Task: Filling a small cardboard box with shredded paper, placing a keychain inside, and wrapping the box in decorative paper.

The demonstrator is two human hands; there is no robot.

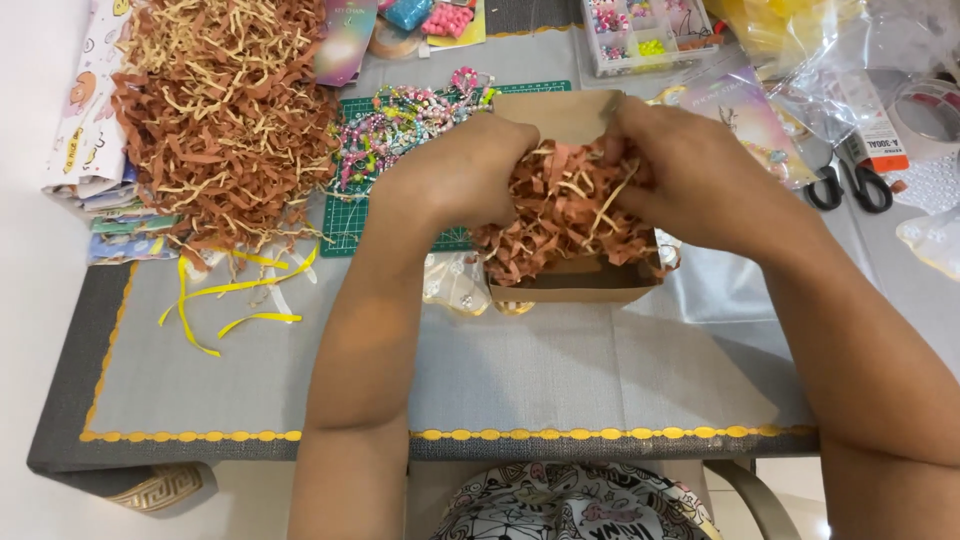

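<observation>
A grey table mat [560, 370] with a scalloped yellow border spreads bare and open below both hands, from the forearms to the near table edge. Far left of the left hand [455, 170], a large heap of shredded paper [225, 110] in brown and cream takes up the mat's corner, with loose yellow paper strips [235, 295] trailing from its near side. Between the hands sits a brown cardboard box [575, 285], its front wall facing the near edge, stuffed with brown shredded paper filling [560, 215] that spills over the rim. Both forearms reach straight in from the near edge; the left hand is curled knuckles-up on the filling's left side, and the right hand [690, 175] bears down on its right side, fingers sunk into the strands, so both hands grip the filling. Just beyond the left hand lies a green cutting mat [345, 220] with a tangle of beaded bracelets [410, 115]. Right of the right hand lie black-handled scissors [848, 185] beside crumpled clear plastic bags [830, 70].
</observation>
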